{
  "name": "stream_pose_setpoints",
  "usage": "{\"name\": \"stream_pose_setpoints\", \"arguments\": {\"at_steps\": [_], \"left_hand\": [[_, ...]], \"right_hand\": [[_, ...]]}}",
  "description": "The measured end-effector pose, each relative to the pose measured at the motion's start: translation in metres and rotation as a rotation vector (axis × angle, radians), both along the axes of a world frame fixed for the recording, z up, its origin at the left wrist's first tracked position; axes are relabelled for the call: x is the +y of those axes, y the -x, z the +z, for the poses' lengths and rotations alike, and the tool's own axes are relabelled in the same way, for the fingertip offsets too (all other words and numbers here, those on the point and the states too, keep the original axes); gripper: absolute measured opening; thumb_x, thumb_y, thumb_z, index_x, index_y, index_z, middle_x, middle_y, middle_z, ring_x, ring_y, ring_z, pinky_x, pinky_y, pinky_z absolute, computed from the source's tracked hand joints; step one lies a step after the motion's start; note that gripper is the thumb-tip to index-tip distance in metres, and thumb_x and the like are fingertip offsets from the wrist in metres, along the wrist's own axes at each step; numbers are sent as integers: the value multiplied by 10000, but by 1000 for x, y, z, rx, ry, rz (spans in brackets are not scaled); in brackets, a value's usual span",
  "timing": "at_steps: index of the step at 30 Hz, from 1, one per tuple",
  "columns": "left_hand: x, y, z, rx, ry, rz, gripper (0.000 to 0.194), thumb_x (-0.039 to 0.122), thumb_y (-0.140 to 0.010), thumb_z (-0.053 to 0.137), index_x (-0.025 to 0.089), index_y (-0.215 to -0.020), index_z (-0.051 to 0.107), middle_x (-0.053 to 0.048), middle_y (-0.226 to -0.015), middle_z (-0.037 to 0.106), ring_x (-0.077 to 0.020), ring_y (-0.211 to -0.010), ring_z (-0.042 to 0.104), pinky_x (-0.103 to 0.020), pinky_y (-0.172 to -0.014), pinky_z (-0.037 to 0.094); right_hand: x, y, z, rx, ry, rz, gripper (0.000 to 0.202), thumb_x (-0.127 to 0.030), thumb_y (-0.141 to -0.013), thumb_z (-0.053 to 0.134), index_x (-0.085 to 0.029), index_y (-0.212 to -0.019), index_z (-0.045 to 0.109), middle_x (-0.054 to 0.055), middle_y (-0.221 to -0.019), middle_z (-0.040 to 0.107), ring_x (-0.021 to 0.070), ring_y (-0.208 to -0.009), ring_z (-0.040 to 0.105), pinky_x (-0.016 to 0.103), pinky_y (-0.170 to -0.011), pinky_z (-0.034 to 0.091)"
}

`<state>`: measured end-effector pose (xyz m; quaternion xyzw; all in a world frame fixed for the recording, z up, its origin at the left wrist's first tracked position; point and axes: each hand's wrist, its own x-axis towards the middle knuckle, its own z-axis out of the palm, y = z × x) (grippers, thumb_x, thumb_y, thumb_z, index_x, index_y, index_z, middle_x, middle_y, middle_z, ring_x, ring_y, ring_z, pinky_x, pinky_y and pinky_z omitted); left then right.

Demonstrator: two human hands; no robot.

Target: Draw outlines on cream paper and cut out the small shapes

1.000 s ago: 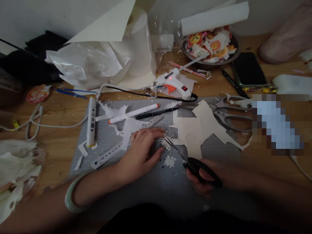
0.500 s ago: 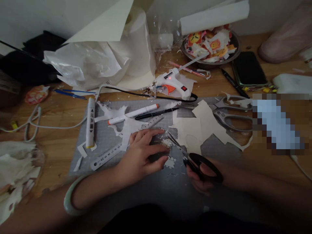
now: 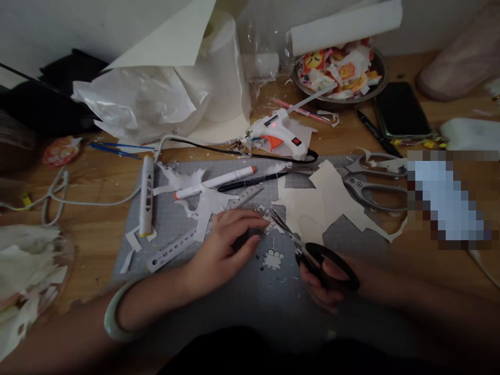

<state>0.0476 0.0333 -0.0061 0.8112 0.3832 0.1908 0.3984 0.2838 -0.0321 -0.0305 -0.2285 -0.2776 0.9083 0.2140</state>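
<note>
In my right hand (image 3: 324,284) are small scissors (image 3: 300,244) with black handles, the fingers through the loops and the blades slightly parted. Their tips point up and left at a small white paper cutout (image 3: 269,225) with a black scalloped outline. My left hand (image 3: 230,242) reaches over the grey cutting mat (image 3: 230,323), its fingers stretched out and the thumb apart. The fingertips are at the cutout's left edge, partly covering it; whether they press on it is hard to see. Another outlined paper cutout (image 3: 273,259) lies flat just below, between the hands.
A ruler (image 3: 172,251), markers (image 3: 146,198), paper scraps (image 3: 312,208) and large grey-handled scissors (image 3: 359,182) lie around the mat. Behind them rest a glue gun (image 3: 283,134) with a lit red light, a metal bowl (image 3: 380,86) of scraps and a phone (image 3: 402,110).
My left hand has shifted and its fingers have drawn closer together, uncovering the lower cutout. The scissors in my right hand have barely moved.
</note>
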Motion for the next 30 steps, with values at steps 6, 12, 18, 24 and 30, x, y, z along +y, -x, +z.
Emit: {"name": "stream_pose_setpoints", "arguments": {"at_steps": [6,12,18,24,30], "left_hand": [[2,0,-3,-264,210,185,210,165,-902,506,196,-1047,655,-47,-1081,650,-162,-1039,586,-278,-929,437],[3,-2,-12,-472,499,360,198,141,-810,640,217,-993,636,30,-799,616,-84,-715,557,-170,-660,448],[3,-5,-10,-528,634,364,173,140,-788,653,182,-946,595,31,-788,586,-78,-693,567,-176,-652,451],[1,-4,-8,-516,653,305,121,236,-865,591,185,-804,499,43,-655,609,-93,-627,578,-202,-639,450],[4,-4,1,-279,453,125,271,241,-916,445,167,-674,543,16,-618,575,-105,-623,541,-211,-645,441]], "right_hand": [[-3,0,-15,122,-27,-32,517,-691,-818,495,-180,-751,454,-95,-485,402,67,-402,373,207,-439,346],[-2,-1,-7,34,-46,-5,531,-710,-797,508,-184,-756,447,-96,-503,393,64,-419,336,218,-447,332],[-2,-1,-2,8,-35,-12,517,-694,-815,500,-183,-758,444,-96,-505,374,63,-425,320,210,-441,334],[1,-2,2,-14,-60,26,506,-684,-822,499,-187,-761,434,-92,-514,381,71,-446,346,209,-449,320],[2,-1,10,-54,-57,42,516,-683,-796,538,-180,-736,438,-89,-511,379,70,-455,342,207,-465,353]]}}
